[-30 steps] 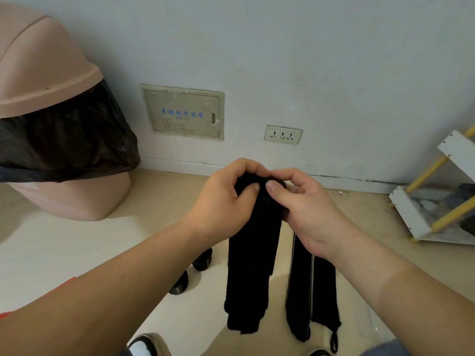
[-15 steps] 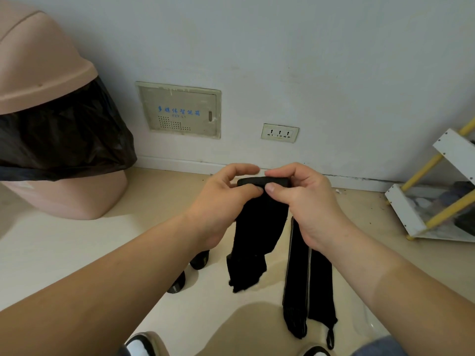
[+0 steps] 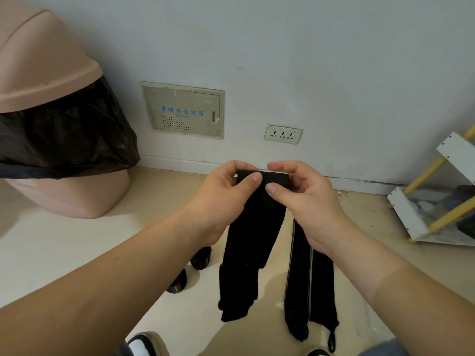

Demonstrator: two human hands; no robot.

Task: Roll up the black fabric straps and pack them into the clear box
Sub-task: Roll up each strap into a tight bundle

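I hold a black fabric strap (image 3: 253, 242) up in front of me by its top end, and the rest hangs down toward the floor. My left hand (image 3: 223, 199) and my right hand (image 3: 305, 199) both pinch that top edge between thumb and fingers, side by side. Two more black straps (image 3: 309, 286) lie flat on the floor below my right wrist, one with a small loop at its near end. Two rolled black straps (image 3: 190, 269) sit on the floor under my left forearm. A clear plastic edge (image 3: 370, 327), perhaps the box, shows faintly beside my right forearm.
A pink swing-lid bin (image 3: 51, 140) with a black bag stands at the left against the wall. A white and yellow rack (image 3: 437, 196) stands at the right. The wall holds a panel (image 3: 182, 110) and a socket (image 3: 282, 134). My shoes (image 3: 144, 343) show at the bottom.
The strap's top end went from a bunched roll between my fingers to a flat held edge. The hanging part swung and dropped lower again. My hands moved slightly apart.
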